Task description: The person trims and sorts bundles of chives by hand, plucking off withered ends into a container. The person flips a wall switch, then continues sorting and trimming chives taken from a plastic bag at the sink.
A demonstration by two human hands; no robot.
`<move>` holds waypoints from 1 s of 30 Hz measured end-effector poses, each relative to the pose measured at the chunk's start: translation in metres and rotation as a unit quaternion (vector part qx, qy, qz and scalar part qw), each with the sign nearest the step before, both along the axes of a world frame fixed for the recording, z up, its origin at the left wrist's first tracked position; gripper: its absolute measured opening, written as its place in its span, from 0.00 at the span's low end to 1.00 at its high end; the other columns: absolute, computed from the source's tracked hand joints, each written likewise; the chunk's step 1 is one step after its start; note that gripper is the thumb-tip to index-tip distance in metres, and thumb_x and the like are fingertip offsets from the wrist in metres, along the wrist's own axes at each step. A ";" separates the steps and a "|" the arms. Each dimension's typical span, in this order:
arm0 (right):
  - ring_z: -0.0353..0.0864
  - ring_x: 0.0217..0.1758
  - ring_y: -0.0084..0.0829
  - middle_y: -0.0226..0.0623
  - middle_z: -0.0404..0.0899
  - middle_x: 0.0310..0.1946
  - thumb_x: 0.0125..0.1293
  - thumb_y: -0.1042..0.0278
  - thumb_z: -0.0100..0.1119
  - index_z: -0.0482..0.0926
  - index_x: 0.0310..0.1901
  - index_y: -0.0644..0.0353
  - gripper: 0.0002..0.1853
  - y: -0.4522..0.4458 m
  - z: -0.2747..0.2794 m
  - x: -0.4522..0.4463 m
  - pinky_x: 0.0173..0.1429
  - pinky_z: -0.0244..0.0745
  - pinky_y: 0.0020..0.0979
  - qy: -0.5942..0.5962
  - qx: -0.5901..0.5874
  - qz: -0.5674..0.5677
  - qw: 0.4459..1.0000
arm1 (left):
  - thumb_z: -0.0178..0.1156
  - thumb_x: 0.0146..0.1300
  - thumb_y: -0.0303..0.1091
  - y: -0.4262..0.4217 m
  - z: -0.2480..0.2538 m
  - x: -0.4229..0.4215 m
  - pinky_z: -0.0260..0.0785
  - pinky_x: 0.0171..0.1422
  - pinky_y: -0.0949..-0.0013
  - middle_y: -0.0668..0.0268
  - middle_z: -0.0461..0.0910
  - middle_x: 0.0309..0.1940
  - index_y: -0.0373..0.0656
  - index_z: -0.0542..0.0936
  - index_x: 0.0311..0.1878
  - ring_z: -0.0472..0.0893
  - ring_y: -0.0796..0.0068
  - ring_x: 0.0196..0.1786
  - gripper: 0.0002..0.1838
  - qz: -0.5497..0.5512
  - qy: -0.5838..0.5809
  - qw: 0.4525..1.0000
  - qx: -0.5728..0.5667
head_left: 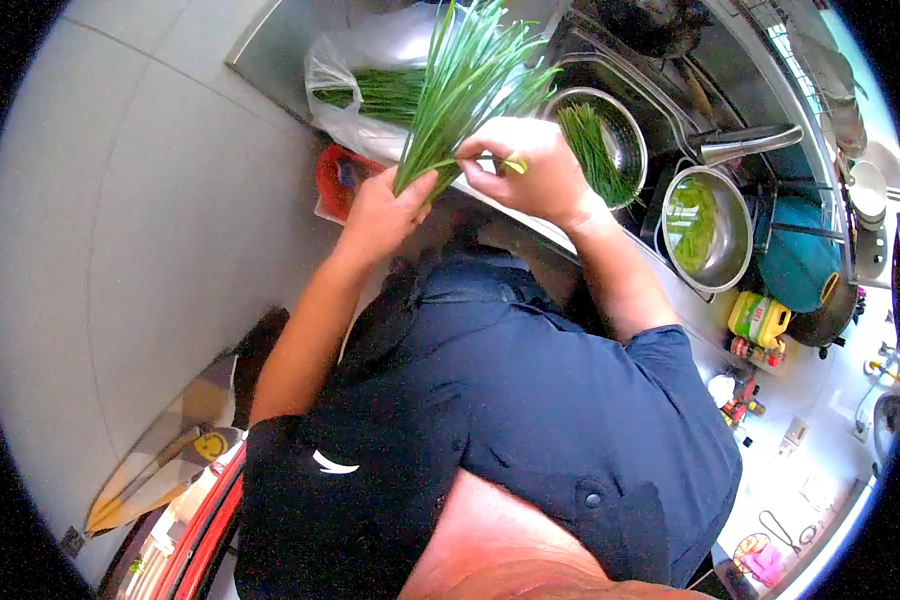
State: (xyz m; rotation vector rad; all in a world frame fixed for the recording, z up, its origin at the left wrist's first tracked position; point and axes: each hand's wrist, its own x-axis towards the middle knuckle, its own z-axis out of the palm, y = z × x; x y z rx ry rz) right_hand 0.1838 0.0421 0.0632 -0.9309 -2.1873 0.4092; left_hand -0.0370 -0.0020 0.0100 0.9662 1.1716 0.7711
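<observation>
My left hand (390, 212) is closed around the lower ends of a bunch of garlic chives (470, 85), whose long green leaves fan upward. Beside the bunch, my right hand (530, 170) pinches a chive blade at its fingertips, and a yellowish leaf piece (515, 163) shows by its fingers. Behind the bunch, a clear plastic bag (375, 125) holds more chives (385, 92). To the right of my right hand, further chives (595, 150) lie in a metal colander (632, 150).
A steel bowl (738, 235) with pale green vegetable pieces stands under the faucet (745, 145). Under the counter edge is a red container (335, 185). A yellow jug (758, 318) and dark pan (825, 315) are farther right. Grey floor tiles (190, 180) stretch along the left.
</observation>
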 end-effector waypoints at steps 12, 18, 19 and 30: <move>0.84 0.29 0.38 0.35 0.81 0.26 0.52 0.73 0.68 0.78 0.31 0.56 0.07 -0.010 -0.021 -0.048 0.35 0.80 0.36 -0.004 0.030 -0.021 0.999 | 0.61 0.76 0.43 -0.027 -0.002 -0.027 0.61 0.29 0.76 0.74 0.76 0.26 0.42 0.82 0.42 0.71 0.86 0.26 0.13 0.033 0.035 0.999 0.009; 0.83 0.26 0.35 0.35 0.81 0.26 0.53 0.75 0.68 0.80 0.31 0.56 0.06 -0.006 -0.009 -0.060 0.32 0.78 0.33 0.089 0.080 -0.044 0.992 | 0.61 0.76 0.44 -0.036 0.017 -0.042 0.61 0.27 0.77 0.74 0.78 0.26 0.43 0.82 0.44 0.71 0.86 0.25 0.13 0.060 0.064 0.996 -0.008; 0.82 0.25 0.30 0.34 0.82 0.26 0.55 0.77 0.69 0.81 0.32 0.56 0.06 -0.008 -0.007 -0.060 0.30 0.77 0.31 0.121 0.057 -0.050 0.990 | 0.61 0.76 0.44 -0.040 0.025 -0.047 0.61 0.27 0.77 0.74 0.78 0.26 0.43 0.82 0.44 0.71 0.86 0.25 0.13 0.071 0.068 0.995 -0.015; 0.90 0.36 0.41 0.42 0.89 0.34 0.61 0.63 0.68 0.88 0.36 0.56 0.07 -0.039 -0.129 -0.098 0.44 0.84 0.38 -0.013 -0.251 -0.010 0.968 | 0.58 0.78 0.45 -0.118 0.071 -0.166 0.63 0.26 0.78 0.65 0.79 0.32 0.42 0.72 0.56 0.74 0.79 0.26 0.17 0.313 -0.001 0.949 -0.048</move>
